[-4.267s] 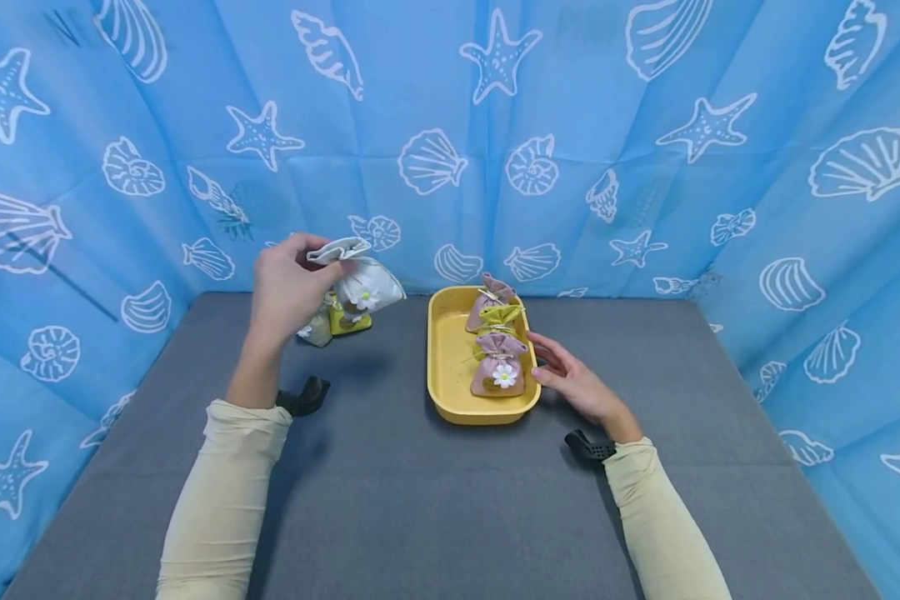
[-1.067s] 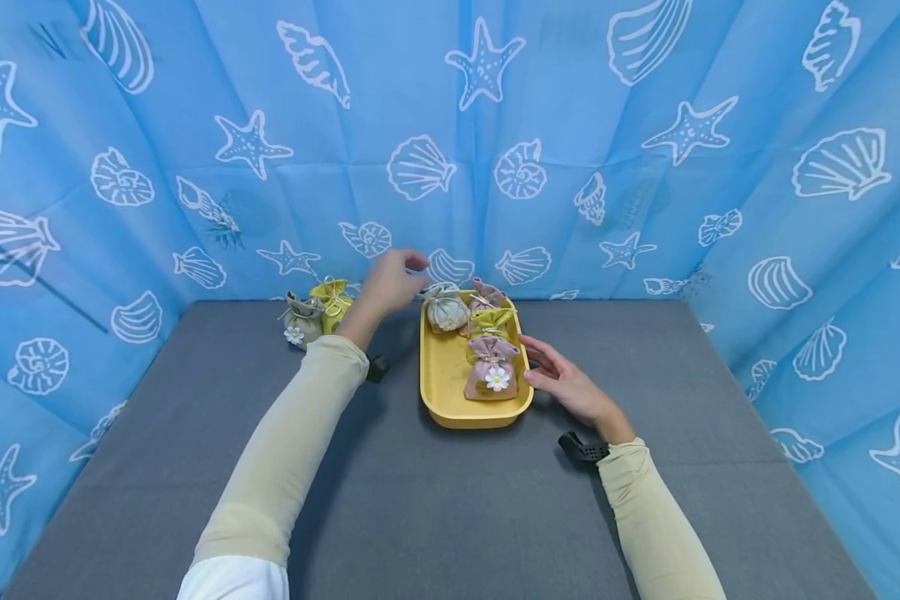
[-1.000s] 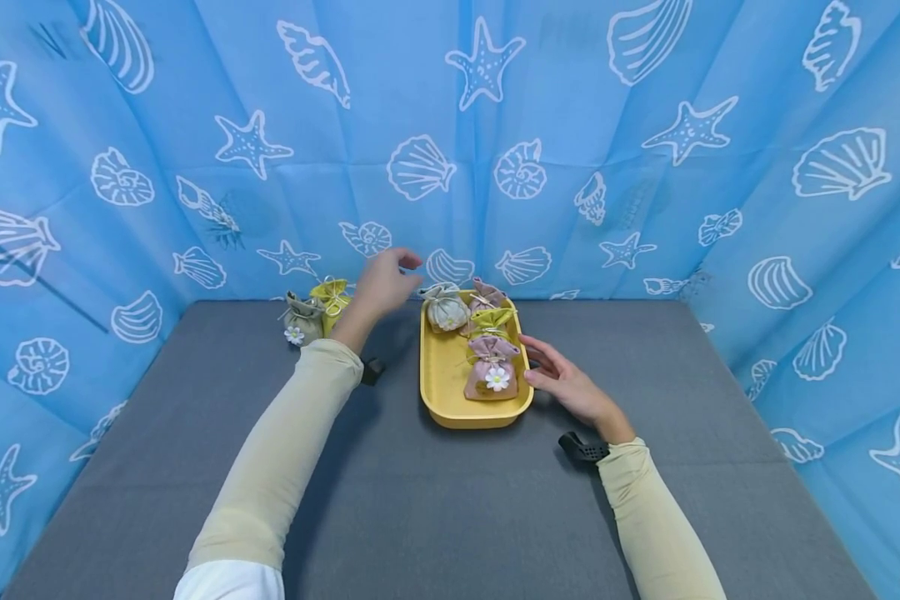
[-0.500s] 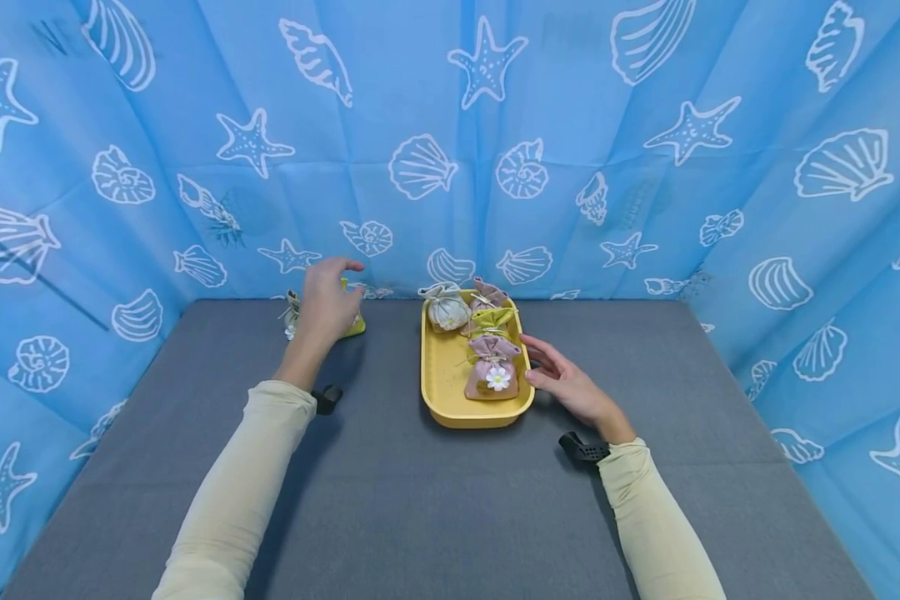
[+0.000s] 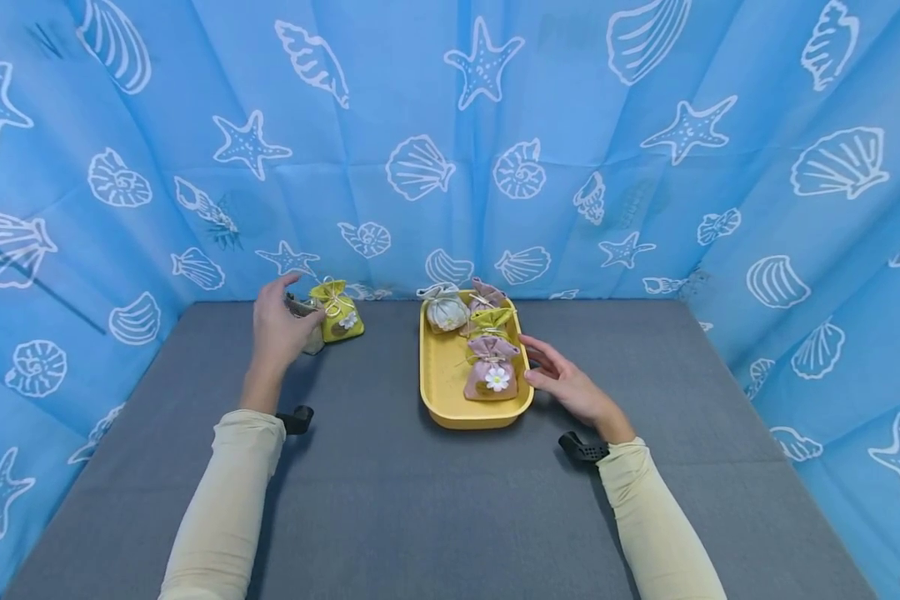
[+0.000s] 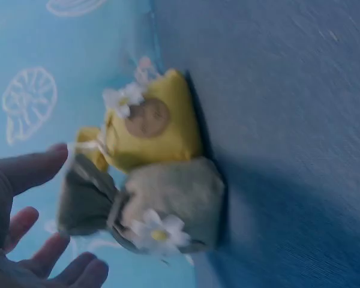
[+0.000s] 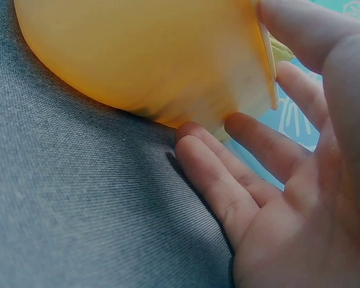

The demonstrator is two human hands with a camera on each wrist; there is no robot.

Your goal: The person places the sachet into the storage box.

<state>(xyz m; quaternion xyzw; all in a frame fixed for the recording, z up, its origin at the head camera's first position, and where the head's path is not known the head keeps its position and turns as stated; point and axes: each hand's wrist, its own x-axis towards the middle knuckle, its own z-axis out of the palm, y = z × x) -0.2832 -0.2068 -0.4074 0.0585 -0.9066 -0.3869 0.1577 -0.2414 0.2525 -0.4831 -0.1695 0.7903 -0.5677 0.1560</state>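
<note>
Nearest, the right hand (image 5: 570, 387) lay relaxed and empty at right of centre, fingers straight against the yellow tray (image 5: 446, 375)'s outer wall; it served best simply bracing that wall. Farther, at left of centre by the backdrop, the left hand (image 5: 277, 321) was spread wide around the grey sachet (image 6: 168, 207), holding nothing. Closing on its gathered neck, clear of the touching yellow sachet (image 5: 336, 311), seemed wisest.

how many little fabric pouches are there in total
6. Four sit in the yellow tray: white, pink, green, pink daisy. Two lie on the mat by the left hand: yellow, grey.
</note>
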